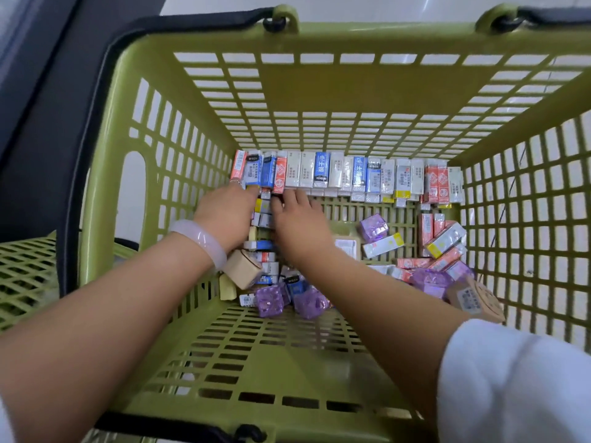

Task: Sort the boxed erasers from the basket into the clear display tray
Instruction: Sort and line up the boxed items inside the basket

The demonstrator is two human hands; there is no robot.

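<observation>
Both hands reaching deep into green basket [105, 174]: left hand [225, 212] fingering row of boxed erasers [345, 175], grasp unclear; right hand [299, 223] lying flat, fingers loose.

Setting: a shop, most likely a stationery retailer.
Main sign: green plastic shopping basket [319, 91] with slotted walls and dark carry handles [96, 91] hinged at its rim.
Stock: inside the basket, many small retail-packed boxed erasers [323, 169] stand in a row along its far wall; more lie loose on its floor, some in purple wrappers [372, 227].
Nearby: a second green basket [25, 276] just left of the first.
Floor: pale and glossy beyond the basket's far rim.
</observation>
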